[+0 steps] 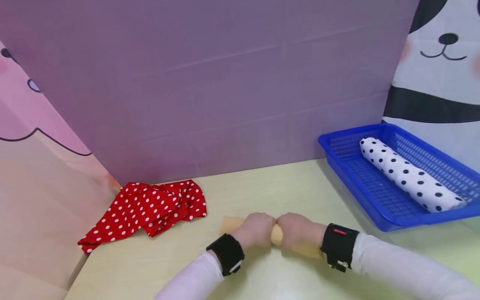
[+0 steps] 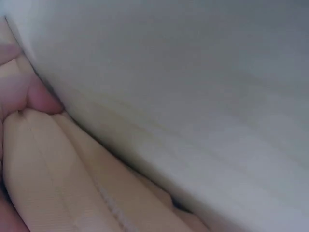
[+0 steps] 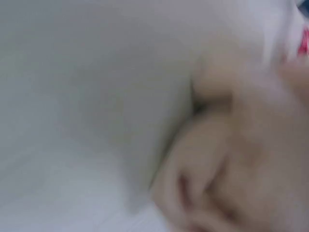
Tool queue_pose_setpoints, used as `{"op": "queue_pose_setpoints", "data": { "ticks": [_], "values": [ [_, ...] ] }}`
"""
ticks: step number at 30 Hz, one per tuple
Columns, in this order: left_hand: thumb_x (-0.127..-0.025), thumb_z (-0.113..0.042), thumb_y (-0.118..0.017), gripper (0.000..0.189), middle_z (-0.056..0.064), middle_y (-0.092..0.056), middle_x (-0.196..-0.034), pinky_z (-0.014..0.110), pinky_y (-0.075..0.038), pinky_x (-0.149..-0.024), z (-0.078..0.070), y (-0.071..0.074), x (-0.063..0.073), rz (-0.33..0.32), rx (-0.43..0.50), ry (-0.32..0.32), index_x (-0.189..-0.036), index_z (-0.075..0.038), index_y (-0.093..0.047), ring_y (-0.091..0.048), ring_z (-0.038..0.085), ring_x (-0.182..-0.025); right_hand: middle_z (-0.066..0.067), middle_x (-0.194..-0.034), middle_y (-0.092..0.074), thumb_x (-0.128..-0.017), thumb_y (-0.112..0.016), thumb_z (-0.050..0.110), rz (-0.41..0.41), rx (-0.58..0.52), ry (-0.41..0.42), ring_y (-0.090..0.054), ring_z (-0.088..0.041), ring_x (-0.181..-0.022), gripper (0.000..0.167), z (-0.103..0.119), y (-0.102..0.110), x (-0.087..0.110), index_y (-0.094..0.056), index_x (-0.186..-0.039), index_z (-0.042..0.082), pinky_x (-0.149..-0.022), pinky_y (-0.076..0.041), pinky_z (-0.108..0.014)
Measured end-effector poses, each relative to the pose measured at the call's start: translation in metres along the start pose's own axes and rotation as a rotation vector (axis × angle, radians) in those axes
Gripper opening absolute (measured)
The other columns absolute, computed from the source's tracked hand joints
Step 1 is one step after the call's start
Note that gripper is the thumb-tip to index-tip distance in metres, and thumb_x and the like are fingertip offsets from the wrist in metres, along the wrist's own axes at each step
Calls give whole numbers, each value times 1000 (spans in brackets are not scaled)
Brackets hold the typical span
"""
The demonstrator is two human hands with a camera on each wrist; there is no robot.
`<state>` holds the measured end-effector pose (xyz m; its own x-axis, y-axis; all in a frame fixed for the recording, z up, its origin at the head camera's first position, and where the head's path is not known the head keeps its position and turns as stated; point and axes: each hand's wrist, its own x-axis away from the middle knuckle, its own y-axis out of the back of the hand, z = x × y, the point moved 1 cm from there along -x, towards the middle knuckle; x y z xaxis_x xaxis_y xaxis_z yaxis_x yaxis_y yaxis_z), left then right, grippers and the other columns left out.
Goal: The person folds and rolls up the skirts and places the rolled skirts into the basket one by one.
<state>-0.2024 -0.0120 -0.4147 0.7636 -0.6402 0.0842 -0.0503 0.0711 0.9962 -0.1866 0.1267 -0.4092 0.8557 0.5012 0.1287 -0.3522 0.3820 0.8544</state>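
A pale yellow-orange cloth [image 1: 276, 235], rolled into a long tube, lies on the table in the middle of the head view. My left hand [image 1: 258, 228] grips it left of its middle, knuckles up. Close beside it, my right hand [image 1: 298, 230] grips the roll too, and the two fists nearly touch. In the left wrist view, folded layers of the cloth [image 2: 72, 174] run beneath the fingers [image 2: 43, 99]. The right wrist view is badly blurred; my right hand [image 3: 212, 164] shows there with its fingers bent. Both fists hide much of the roll.
A red cloth with white dots [image 1: 157, 206] lies crumpled at the back left. On the right stands a blue plastic basket [image 1: 360, 191] holding a rolled white cloth with black dots [image 1: 405, 171]. A purple backdrop [image 1: 225, 91] rises behind the pale wooden table [image 1: 150, 266].
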Motion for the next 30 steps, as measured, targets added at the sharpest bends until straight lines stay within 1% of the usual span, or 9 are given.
{"op": "queue_pose_setpoints", "data": {
  "ticks": [2, 5, 9, 12, 15, 19, 24, 27, 30],
  "values": [
    [-62, -15, -76, 24, -7, -53, -65, 23, -40, -53, 2, 1, 0, 26, 15, 8, -78, -18, -58, -47, 9, -58, 2, -67, -52, -49, -75, 6, -78, 128, 31, -48, -15, -60, 35, 5, -4, 2, -54, -76, 12, -55, -41, -32],
    [-64, -13, -73, 23, -6, -53, -66, 24, -41, -54, 3, 1, 1, 43, 25, 15, -82, -17, -60, -47, 10, -58, 2, -65, -51, -53, -75, 5, -141, 263, 62, -47, -14, -58, 35, 7, -8, 3, -53, -79, 10, -53, -41, -32],
    [-65, -9, -71, 23, -6, -54, -68, 24, -43, -56, 2, 1, 4, 45, 35, 10, -85, -15, -61, -49, 9, -60, 2, -66, -52, -53, -75, 5, -143, 307, 62, -47, -14, -59, 34, 5, -10, 3, -54, -79, 12, -54, -42, -31],
    [-66, -10, -72, 27, -6, -57, -71, 24, -45, -59, 3, 0, 7, 18, 12, -16, -89, -15, -61, -52, 8, -63, 4, -66, -54, -50, -73, 5, -124, 237, 48, -48, -13, -60, 33, 3, -8, 2, -55, -77, 14, -57, -42, -32],
    [-66, -14, -76, 32, -6, -60, -76, 24, -46, -60, 7, -2, 10, -45, -68, -71, -94, -15, -60, -56, 9, -67, 5, -66, -54, -48, -76, 6, -90, 117, 23, -49, -14, -60, 34, 2, -6, 2, -55, -74, 15, -58, -41, -32],
    [-68, -17, -75, 33, -6, -63, -81, 25, -47, -62, 17, -5, 11, -180, -224, -149, -97, -17, -59, -60, 10, -71, 3, -65, -53, -49, -80, 11, -68, 10, -27, -50, -15, -58, 34, 1, -5, 2, -54, -72, 13, -55, -41, -31],
    [-73, -16, -73, 26, -7, -65, -83, 25, -49, -68, 28, 1, 12, -345, -353, -238, -96, -18, -61, -62, 10, -74, 1, -66, -53, -53, -80, 13, -122, -67, -65, -51, -14, -57, 36, 2, -6, 3, -54, -77, 10, -51, -42, -29],
    [-74, -20, -74, 25, -7, -66, -84, 24, -49, -72, 31, 4, 12, -423, -414, -301, -95, -18, -62, -62, 9, -75, -1, -72, -55, -58, -79, 13, -78, -163, -51, -53, -15, -60, 45, 4, -2, 7, -55, -96, 6, -52, -44, -29],
    [-76, -19, -73, 20, -9, -66, -84, 24, -50, -75, 30, 6, 12, -518, -467, -366, -93, -19, -63, -62, 9, -76, -5, -82, -57, -63, -78, 14, 60, -319, -68, -57, -17, -66, 76, 5, 6, 12, -41, -128, 4, -56, -47, -31]
  ]
}}
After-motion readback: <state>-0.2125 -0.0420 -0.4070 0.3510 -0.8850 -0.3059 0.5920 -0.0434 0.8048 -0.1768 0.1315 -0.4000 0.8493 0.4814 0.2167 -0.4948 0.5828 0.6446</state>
